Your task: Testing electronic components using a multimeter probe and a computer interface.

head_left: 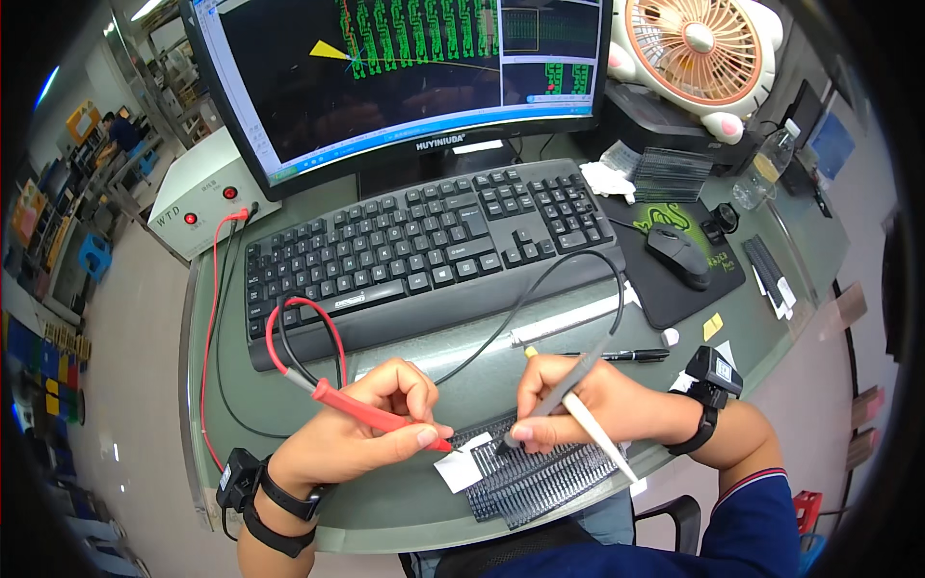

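Note:
My left hand [371, 429] is closed around a red test probe [358, 408], whose tip points down at a small white paper piece [457, 474]. In my right hand [607, 400] is a black test probe [556, 395], its dark tip at the upper part of a panel of thin dark circuit strips [554, 486]. A slim white stick [602, 438] also passes through the right hand's fingers; its kind cannot be made out. The panel lies flat at the near table edge, partly under both hands. Whether the probe tips touch it is too small to tell.
Behind my hands lie a black keyboard [405, 255] and a monitor [385, 77]. A white box [207, 188] with red sockets stands left, its leads trailing across the table [236, 385]. At right are a mouse [677, 255], a marker [631, 355], a bottle [766, 169] and a fan [699, 43].

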{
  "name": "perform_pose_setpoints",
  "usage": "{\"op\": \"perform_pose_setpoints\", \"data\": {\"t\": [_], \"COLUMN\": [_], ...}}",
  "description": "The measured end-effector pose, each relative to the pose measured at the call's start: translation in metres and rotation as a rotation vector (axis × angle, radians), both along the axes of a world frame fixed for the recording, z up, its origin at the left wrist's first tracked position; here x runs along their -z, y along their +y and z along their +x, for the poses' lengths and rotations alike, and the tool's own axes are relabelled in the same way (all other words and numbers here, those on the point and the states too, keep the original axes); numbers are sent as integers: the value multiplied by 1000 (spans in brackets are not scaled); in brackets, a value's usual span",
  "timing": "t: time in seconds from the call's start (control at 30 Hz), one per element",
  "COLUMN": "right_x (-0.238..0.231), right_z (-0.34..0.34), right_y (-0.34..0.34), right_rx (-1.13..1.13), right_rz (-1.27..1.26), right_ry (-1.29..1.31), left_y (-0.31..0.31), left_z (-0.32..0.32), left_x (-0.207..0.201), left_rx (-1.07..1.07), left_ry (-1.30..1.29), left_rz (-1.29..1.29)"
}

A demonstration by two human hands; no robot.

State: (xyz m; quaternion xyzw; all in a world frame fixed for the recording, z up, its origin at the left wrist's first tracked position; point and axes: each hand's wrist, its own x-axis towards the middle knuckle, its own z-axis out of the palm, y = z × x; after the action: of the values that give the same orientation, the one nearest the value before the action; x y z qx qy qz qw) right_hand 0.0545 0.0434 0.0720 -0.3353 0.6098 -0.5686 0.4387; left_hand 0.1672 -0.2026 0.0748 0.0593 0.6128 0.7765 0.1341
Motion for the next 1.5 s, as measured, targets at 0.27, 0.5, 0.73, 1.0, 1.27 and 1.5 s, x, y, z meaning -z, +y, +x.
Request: {"op": "perform_pose_setpoints", "data": {"t": [0.27, 0.5, 0.73, 1.0, 1.27, 1.5], "right_x": [-2, -5, -6, -7, -1, -1], "right_z": [2, 5, 4, 5, 8, 11], "right_y": [-3, -1, -3, -1, 1, 0], "right_rx": [-29, -39, -40, -26, -35, -34], "right_rz": [-56, -31, -35, -35, -26, -10], "right_ry": [318, 333, 339, 359, 368, 335], "left_y": [11, 13, 11, 10, 16, 13], "left_z": [0, 2, -1, -3, 3, 4], "left_x": [9, 13, 17, 9, 14, 7], "left_rx": [65, 51, 45, 121, 53, 95], "left_ry": [-44, -26, -6, -1, 29, 51], "left_rz": [-64, -132, -145, -224, -259, -354]}}
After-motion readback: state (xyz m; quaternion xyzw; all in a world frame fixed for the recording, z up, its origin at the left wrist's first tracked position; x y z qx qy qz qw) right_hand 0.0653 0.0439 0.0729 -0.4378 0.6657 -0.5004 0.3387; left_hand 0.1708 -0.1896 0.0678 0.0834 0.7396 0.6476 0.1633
